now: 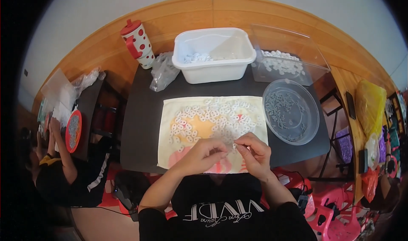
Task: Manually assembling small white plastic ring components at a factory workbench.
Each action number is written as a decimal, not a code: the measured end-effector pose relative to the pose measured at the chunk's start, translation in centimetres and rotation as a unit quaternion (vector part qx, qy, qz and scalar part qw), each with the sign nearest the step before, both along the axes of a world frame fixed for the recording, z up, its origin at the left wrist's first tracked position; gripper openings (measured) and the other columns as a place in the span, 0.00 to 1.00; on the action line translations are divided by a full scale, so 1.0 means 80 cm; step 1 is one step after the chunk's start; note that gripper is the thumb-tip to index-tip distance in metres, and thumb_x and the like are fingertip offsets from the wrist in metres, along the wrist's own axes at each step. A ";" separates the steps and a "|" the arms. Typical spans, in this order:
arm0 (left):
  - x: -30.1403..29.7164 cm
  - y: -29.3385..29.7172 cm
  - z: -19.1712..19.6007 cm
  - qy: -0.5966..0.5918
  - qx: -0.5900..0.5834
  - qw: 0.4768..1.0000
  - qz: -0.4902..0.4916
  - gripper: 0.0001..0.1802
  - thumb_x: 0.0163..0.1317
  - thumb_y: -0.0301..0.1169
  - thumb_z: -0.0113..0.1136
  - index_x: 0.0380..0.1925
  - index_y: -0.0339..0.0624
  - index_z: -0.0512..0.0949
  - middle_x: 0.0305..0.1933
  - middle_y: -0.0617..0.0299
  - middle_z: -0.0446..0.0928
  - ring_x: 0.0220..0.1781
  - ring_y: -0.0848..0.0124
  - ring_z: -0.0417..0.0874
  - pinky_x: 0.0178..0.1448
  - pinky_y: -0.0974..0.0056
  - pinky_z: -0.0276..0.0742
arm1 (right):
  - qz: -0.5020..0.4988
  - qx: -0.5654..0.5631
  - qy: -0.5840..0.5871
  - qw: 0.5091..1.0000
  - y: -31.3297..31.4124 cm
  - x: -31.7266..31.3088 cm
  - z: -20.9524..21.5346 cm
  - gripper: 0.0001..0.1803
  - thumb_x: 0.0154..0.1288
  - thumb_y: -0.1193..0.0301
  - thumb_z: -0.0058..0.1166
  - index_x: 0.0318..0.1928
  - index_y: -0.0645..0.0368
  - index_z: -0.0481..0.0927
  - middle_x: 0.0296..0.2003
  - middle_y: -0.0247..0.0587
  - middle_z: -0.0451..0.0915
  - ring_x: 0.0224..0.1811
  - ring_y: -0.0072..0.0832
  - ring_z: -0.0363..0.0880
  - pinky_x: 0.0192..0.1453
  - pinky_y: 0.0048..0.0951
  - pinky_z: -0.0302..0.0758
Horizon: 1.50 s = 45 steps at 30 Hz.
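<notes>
Over a cream cloth (pixel 166 109) with a printed orange and pink pattern, my two hands work close together. My right hand (pixel 256 155) pinches a small white plastic piece (pixel 234 146) between thumb and forefinger. To its left, my left hand (pixel 204 155) has its fingertips drawn together; whatever they hold is too small to make out. Many small white pieces with holes (pixel 197 111) lie scattered across the cloth beyond my hands. Right of the cloth stands a round transparent tub (pixel 312 126), and small grey metal-looking pieces (pixel 284 111) lie in it.
A white basin (pixel 216 73) at the back holds white pieces. Beside it, a transparent box (pixel 265 75) contains more. A red-spotted tumbler (pixel 140 45) and a plastic bag (pixel 163 73) stand back left. Another person (pixel 63 169) sits at the left by a red bowl (pixel 69 145).
</notes>
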State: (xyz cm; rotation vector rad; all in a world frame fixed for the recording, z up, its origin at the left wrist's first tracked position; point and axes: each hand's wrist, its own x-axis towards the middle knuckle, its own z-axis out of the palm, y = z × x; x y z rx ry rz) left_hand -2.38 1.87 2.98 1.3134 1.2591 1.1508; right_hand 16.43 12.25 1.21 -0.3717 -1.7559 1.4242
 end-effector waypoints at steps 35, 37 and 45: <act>-0.012 -0.009 -0.016 -0.016 0.021 1.000 -0.002 0.02 0.64 0.20 0.60 0.36 0.33 0.79 0.34 0.64 0.78 0.36 0.80 0.76 0.39 0.71 0.72 | 0.008 0.209 -0.105 0.972 -0.007 -0.022 0.024 0.11 0.57 0.88 0.60 0.39 0.65 0.84 0.31 0.44 0.80 0.33 0.36 0.79 0.36 0.30 0.73; -0.012 -0.008 -0.017 -0.023 0.013 1.000 -0.004 0.01 0.64 0.20 0.60 0.36 0.33 0.79 0.35 0.64 0.78 0.36 0.80 0.76 0.40 0.71 0.73 | 0.003 0.231 -0.107 0.967 -0.006 -0.023 0.026 0.11 0.56 0.88 0.61 0.39 0.65 0.83 0.31 0.44 0.80 0.33 0.37 0.78 0.35 0.31 0.73; -0.012 -0.008 -0.022 -0.019 0.007 1.000 -0.005 0.02 0.65 0.18 0.59 0.36 0.33 0.79 0.36 0.62 0.79 0.39 0.78 0.78 0.44 0.70 0.75 | 0.005 0.258 -0.111 0.960 -0.006 -0.022 0.027 0.11 0.54 0.89 0.61 0.38 0.65 0.82 0.31 0.45 0.79 0.32 0.39 0.78 0.35 0.33 0.72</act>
